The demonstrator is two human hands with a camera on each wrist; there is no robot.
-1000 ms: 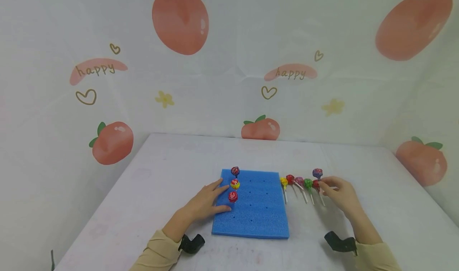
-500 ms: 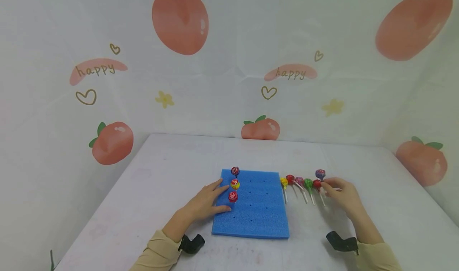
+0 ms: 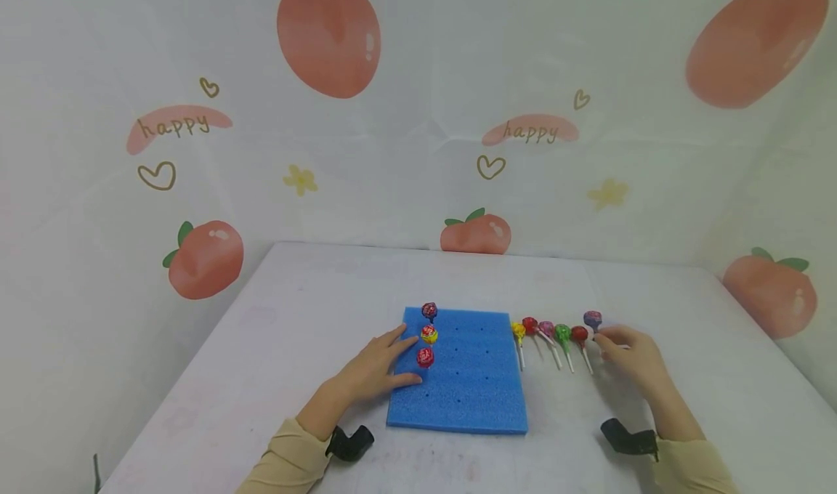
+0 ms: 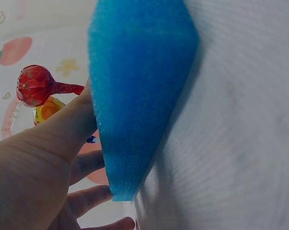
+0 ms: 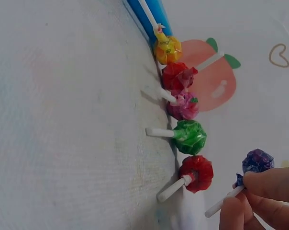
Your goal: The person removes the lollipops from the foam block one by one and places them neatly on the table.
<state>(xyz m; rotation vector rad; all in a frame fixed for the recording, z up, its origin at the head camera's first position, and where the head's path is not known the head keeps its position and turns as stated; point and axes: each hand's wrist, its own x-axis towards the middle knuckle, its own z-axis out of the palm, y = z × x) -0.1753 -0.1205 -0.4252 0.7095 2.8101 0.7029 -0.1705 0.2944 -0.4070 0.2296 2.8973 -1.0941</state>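
Observation:
My right hand (image 3: 636,357) pinches a purple-blue wrapped lollipop (image 3: 592,320) by the top of its white stick, just under the candy. In the right wrist view the lollipop's candy (image 5: 258,161) points up and away, its stick slanting down past the fingertips. My left hand (image 3: 369,372) rests with spread fingers on the left edge of a blue foam board (image 3: 474,407) that has rows of small holes. Beside those fingers, a dark red lollipop (image 3: 429,311), a yellow-red one (image 3: 429,334) and a red one (image 3: 425,357) stand upright in the board's left column.
Right of the board lies a row of lollipops: yellow (image 3: 519,330), red (image 3: 530,325), pink (image 3: 546,328), green (image 3: 562,333) and another red one (image 3: 579,333). All are on the white table (image 3: 327,283), which meets a fruit-printed backdrop (image 3: 392,152).
My right hand has moved to the right with the purple-blue lollipop, away from the red one at the row's end. My left hand has stayed on the board.

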